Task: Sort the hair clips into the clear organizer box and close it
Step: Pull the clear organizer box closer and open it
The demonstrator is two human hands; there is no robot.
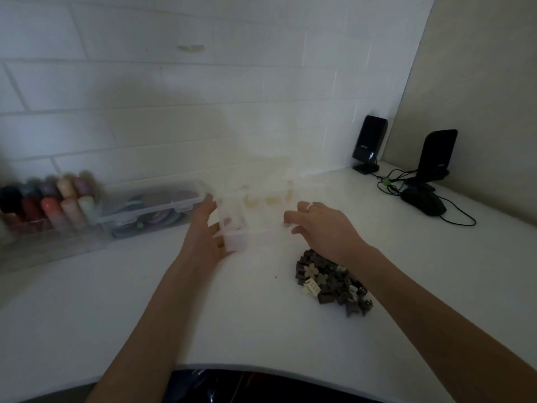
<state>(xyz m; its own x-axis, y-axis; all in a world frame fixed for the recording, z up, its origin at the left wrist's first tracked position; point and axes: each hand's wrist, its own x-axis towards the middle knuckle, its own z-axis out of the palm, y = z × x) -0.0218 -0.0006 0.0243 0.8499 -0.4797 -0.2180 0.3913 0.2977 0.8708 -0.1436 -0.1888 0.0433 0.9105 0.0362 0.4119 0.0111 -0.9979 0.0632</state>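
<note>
The clear organizer box (255, 216) stands on the white counter between my two hands, blurred, with a few pale clips showing inside its compartments. My left hand (206, 231) lies against its left end, fingers spread and fairly straight. At the box's right front my right hand (316, 225), a ring on one finger, has its fingers bent over the edge; blur hides whether they grip it. A pile of small hair clips (331, 282), mostly dark brown with a few cream flower-shaped ones, lies on the counter under my right wrist.
A clear latched case of coloured round items (151, 210) and a tray of coloured bottles (49, 205) stand at the left by the tiled wall. Two black speakers (369, 144) (436, 155), a black mouse (424, 200) and cables sit at the back right.
</note>
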